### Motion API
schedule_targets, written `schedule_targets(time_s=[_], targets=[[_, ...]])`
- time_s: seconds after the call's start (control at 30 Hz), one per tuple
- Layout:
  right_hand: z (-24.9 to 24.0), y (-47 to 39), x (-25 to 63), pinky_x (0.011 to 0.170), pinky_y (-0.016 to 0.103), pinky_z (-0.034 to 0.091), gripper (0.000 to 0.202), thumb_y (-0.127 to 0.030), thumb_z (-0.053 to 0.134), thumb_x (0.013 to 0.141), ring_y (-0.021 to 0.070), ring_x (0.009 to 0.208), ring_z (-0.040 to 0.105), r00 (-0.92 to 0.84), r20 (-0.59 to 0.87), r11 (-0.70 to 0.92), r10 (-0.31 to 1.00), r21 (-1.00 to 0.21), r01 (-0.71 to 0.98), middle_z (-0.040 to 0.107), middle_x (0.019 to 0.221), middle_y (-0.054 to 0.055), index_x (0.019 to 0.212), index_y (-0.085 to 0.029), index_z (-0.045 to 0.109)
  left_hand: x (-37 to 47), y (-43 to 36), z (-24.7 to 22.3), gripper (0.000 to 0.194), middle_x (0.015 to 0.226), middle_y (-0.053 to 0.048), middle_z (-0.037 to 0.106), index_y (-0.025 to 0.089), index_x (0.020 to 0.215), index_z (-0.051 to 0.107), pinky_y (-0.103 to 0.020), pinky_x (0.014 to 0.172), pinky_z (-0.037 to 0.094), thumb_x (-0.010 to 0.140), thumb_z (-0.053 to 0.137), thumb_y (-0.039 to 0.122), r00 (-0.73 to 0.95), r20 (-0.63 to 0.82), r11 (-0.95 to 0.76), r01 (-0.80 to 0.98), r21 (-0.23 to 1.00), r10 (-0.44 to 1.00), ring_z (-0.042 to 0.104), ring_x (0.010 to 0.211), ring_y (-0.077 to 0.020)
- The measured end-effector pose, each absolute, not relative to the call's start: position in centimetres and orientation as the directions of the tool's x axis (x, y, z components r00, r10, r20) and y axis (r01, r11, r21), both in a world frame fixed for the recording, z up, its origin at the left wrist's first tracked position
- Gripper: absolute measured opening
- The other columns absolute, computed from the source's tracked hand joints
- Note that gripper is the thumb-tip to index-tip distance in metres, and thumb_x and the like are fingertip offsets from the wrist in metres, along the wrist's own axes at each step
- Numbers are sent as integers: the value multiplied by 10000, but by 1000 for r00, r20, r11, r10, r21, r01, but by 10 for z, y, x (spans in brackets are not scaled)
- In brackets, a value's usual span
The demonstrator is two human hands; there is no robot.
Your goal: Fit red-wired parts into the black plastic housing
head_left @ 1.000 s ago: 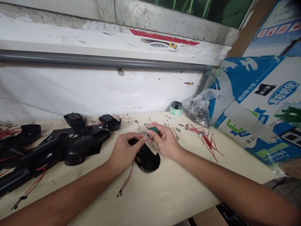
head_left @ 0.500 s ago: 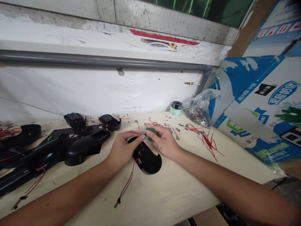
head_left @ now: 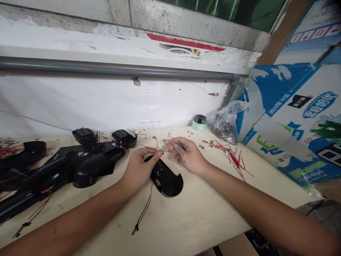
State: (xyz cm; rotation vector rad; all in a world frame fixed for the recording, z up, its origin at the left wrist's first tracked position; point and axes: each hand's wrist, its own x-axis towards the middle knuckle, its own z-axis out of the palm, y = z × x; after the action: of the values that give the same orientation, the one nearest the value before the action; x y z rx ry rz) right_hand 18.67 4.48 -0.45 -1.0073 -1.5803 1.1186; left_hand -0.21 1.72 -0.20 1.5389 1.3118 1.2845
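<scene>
As the black shell (head_left: pixel 169 181) slants far-left to near-right,
left hand (head_left: pixel 140 166) pinches red wire (head_left: pixel 149 147); right hand (head_left: pixel 191 156) holds green piece (head_left: pixel 180 145).

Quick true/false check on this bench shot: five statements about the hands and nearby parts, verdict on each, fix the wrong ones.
1. A green object is in the right hand. True.
2. The left hand is resting flat on the table. False: the left hand is pinching a small metal piece, with a red wire at it.
3. Red and black leads trail from the black housing between the forearms. True.
4. The clear bag stands left of the roll. False: the clear bag is right of the roll.
5. A heap of loose red wires lies right of the right hand. True.
</scene>
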Motion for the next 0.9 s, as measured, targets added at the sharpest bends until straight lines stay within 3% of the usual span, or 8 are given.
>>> schedule_targets(time_s=[0.1,0.2,0.27,0.37,0.53,0.67,0.8,0.9], targets=[[6,41,192,613,208,388,203,-306,528,907,91,669,538,-317,249,370,915,-831,415,618,830,17,863,-150,651,-2,17,-3,292,897,-63,712,169,801,724,-333,816,454,766,705,459,-32,269,-243,333,911,963,629,882,-210],[16,33,195,559,200,312,311,-302,560,893,74,560,443,-491,118,417,863,-715,562,483,573,-18,635,-128,569,-2,15,-4,265,897,-74,700,174,828,731,-376,878,444,791,682,432,-42,329,-280,432,857,944,610,953,-236],[20,28,194,507,199,257,369,-322,548,908,61,488,371,-554,31,394,832,-736,551,421,515,-29,594,-129,525,-1,13,-5,225,887,-69,696,186,825,733,-387,899,430,818,660,399,-6,372,-320,499,806,928,592,971,-237],[20,25,191,484,196,253,369,-332,541,916,62,485,378,-604,-1,355,797,-808,471,447,527,-25,606,-131,537,-1,11,-5,205,880,-57,696,196,816,722,-354,848,437,852,627,374,74,393,-371,523,767,916,586,923,-214],[16,27,190,483,174,302,291,-325,569,893,57,516,432,-602,-27,303,798,-846,439,512,591,-15,683,-126,601,1,10,-5,246,763,-37,635,176,838,708,-269,615,416,835,650,415,40,328,-313,426,849,944,541,691,-151],[14,30,191,366,166,256,297,-386,560,893,53,396,371,-554,-126,138,823,-902,410,441,510,-43,718,-146,547,3,7,-1,257,784,-35,644,167,825,692,-268,641,451,826,662,422,28,302,-297,300,907,953,581,729,-152],[12,33,189,327,189,383,305,-398,556,877,83,371,444,-434,-159,-44,887,-964,263,461,527,-34,704,-158,483,3,5,1,231,873,-48,678,178,842,693,-294,738,477,843,650,405,-15,366,-337,358,871,931,608,817,-166],[11,34,185,390,231,508,314,-392,587,869,110,415,529,-367,-162,-89,916,-974,206,513,567,-9,695,-149,491,2,4,1,198,883,-49,674,189,819,689,-286,709,496,841,654,383,39,351,-344,326,881,936,619,824,-169]])
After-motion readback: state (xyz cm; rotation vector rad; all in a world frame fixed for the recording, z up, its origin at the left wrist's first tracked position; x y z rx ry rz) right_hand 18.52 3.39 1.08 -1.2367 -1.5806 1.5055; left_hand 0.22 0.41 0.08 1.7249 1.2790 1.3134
